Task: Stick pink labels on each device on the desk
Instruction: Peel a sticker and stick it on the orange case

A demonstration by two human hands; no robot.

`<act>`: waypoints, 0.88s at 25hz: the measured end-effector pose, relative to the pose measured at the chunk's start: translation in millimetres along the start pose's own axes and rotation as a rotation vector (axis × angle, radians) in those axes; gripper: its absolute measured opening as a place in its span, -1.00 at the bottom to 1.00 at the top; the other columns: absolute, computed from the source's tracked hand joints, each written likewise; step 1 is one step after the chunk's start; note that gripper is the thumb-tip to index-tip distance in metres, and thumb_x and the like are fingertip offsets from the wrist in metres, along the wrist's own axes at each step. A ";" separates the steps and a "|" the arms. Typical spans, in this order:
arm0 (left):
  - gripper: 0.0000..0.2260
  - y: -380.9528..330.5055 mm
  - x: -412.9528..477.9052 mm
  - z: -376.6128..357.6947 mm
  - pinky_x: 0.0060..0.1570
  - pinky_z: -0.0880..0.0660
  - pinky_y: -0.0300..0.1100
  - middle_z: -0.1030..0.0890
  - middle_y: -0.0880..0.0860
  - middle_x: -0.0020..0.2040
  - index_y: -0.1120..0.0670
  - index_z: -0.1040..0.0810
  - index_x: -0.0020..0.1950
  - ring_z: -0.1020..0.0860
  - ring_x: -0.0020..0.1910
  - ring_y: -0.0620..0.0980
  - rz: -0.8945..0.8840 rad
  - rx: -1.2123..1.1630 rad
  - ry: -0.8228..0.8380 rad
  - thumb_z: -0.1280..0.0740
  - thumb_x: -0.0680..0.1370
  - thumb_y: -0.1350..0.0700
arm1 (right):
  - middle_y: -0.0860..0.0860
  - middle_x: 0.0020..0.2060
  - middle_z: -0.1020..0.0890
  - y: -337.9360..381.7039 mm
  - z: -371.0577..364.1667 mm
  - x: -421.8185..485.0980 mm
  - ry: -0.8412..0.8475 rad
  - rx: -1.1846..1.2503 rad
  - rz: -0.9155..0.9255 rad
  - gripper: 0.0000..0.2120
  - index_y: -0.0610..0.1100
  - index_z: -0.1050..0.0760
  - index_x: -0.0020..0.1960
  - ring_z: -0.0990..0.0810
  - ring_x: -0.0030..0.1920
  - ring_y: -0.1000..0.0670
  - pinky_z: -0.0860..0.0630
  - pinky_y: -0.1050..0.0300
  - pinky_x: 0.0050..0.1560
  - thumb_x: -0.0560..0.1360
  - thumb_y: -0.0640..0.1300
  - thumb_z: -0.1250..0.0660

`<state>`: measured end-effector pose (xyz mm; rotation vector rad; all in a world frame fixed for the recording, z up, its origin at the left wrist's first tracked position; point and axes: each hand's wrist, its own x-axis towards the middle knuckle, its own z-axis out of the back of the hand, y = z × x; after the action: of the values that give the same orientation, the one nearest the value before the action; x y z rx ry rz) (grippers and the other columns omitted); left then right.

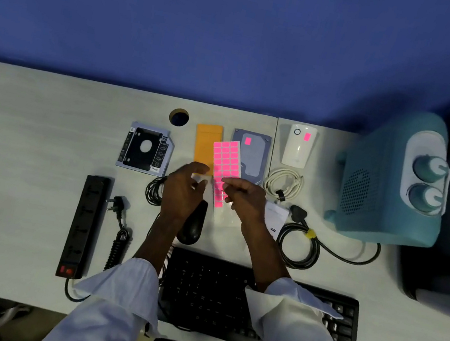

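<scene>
In the head view, the right hand pinched the pink label sheet above the desk, its long axis running away from the person, tilted slightly left. The left hand, fingers loosely curled, hovered beside it over the mouse.
</scene>
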<state>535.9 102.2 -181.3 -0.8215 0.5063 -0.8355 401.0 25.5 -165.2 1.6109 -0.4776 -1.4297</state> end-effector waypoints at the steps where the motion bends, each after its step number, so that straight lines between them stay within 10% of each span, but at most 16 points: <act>1: -0.69 3.1 6.7 -1.7 -0.06 -0.60 -0.09 -0.63 0.02 0.12 0.07 -0.58 0.17 -0.63 -0.12 -0.02 0.012 0.045 -0.029 -0.42 0.46 0.29 | -0.18 -0.14 -0.69 1.4 -1.7 4.4 -0.013 0.001 0.007 -0.81 -0.31 -0.67 0.07 -0.57 -0.47 0.16 -0.42 0.40 -0.45 0.47 -0.36 -0.40; 12: -0.17 20.5 53.2 -33.0 0.10 -0.48 0.14 -0.42 0.29 0.35 0.17 -0.36 0.46 -0.47 0.23 0.32 0.015 0.404 0.026 -0.56 0.29 -0.09 | -0.15 -0.22 -0.69 16.9 -14.1 42.6 -0.039 -0.054 0.068 -0.87 -0.25 -0.68 -0.01 -0.60 -0.40 0.01 -0.48 0.34 -0.37 0.47 -0.35 -0.41; 22: -0.21 0.9 73.0 -38.0 -0.06 -0.54 0.09 -0.41 0.24 0.29 0.11 -0.27 0.50 -0.47 0.19 0.29 0.157 0.476 0.001 -0.47 0.38 -0.17 | -0.13 -0.23 -0.70 16.6 -13.2 53.5 -0.056 -0.039 0.089 -0.88 -0.24 -0.68 -0.01 -0.63 -0.36 0.00 -0.51 0.31 -0.31 0.47 -0.32 -0.42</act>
<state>553.2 27.2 -210.5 -0.3393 0.3460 -0.7689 431.4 -19.7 -183.7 1.5042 -0.5435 -1.4117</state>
